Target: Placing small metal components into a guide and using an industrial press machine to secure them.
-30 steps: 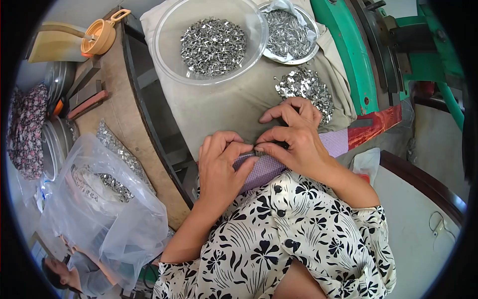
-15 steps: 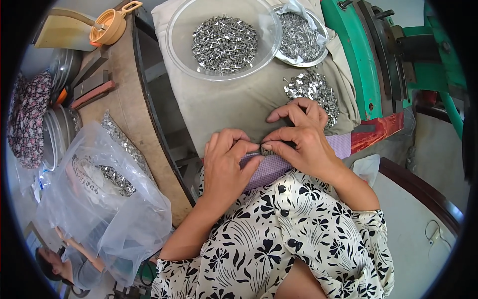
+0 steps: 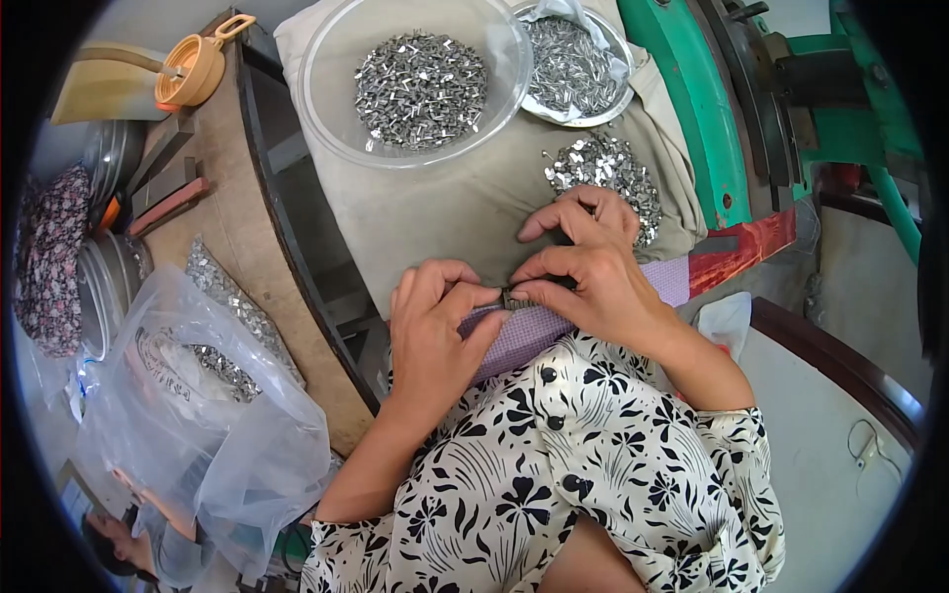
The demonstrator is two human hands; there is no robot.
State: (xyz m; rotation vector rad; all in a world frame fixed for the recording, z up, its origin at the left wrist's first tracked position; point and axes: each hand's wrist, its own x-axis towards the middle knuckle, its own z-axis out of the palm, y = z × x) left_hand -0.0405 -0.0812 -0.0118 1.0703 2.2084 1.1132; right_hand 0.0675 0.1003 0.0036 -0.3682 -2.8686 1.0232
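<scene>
At the near edge of the cloth-covered work surface, my left hand (image 3: 432, 321) and my right hand (image 3: 596, 269) meet fingertip to fingertip. Each pinches thumb against forefinger on a small row of dark metal pieces (image 3: 516, 303), mostly hidden by the fingers. Below them lies a lilac woven cloth (image 3: 534, 336). Just beyond my right hand is a loose heap of small shiny metal pieces (image 3: 600, 166). A big clear plastic bowl (image 3: 321, 128) with many similar pieces stands farther off. Beside it, a metal bowl (image 3: 623, 102) holds thin silvery pieces.
Green machinery (image 3: 672, 99) stands at the right, by a red board (image 3: 741, 255). On the left, a wooden table (image 3: 247, 222) carries an orange strainer-like cup (image 3: 191, 71), a red-edged bar (image 3: 170, 206) and a clear plastic bag (image 3: 262, 435) of metal pieces. Another person (image 3: 163, 539) sits at lower left.
The whole view has shifted slightly, so the bowls and heap appear farther left and higher. My hands keep the same pinch on the metal pieces, with barely any finger movement.
</scene>
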